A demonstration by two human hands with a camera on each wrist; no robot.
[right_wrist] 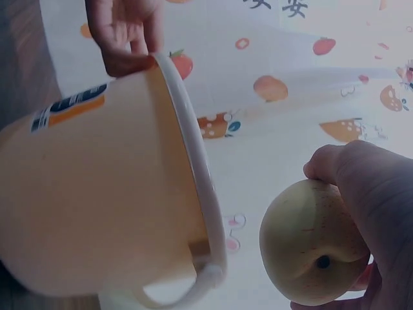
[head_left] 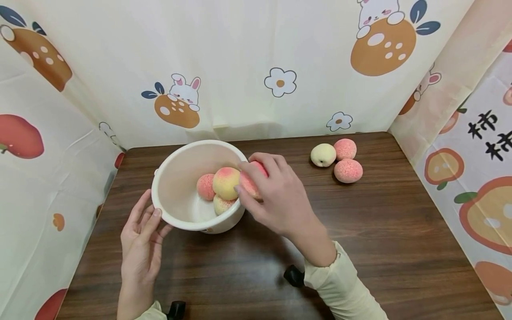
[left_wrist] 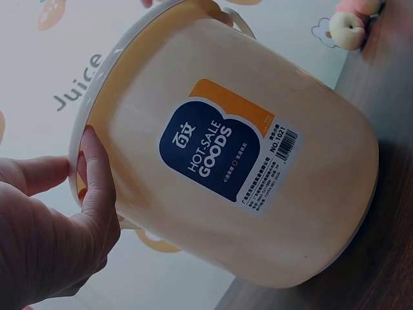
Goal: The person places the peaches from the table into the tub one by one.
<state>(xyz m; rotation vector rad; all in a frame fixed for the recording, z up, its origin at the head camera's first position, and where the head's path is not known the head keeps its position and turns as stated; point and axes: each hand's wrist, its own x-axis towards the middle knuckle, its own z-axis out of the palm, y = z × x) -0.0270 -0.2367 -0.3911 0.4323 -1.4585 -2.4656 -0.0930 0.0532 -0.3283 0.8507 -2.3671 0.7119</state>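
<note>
A cream plastic bucket (head_left: 176, 209) stands on the table with several peaches inside, among them a yellow-and-pink peach (head_left: 226, 183). My left hand (head_left: 142, 244) pinches the bucket's rim at its near left side, thumb and fingers on either side of the edge in the left wrist view. In my right hand (head_left: 280, 195) is another peach (right_wrist: 313, 242), pink on one side and pale yellow with a dark stem hollow on the other. That hand holds it at the bucket's right rim, thumb on one side and fingers around the other.
On the dark wooden table (head_left: 380, 240), a pale peach (head_left: 323, 155) and two pink peaches (head_left: 348, 171) lie together at the back right. Printed curtains (head_left: 240, 66) close off the back and both sides. The bucket's label (left_wrist: 219, 152) faces the near side.
</note>
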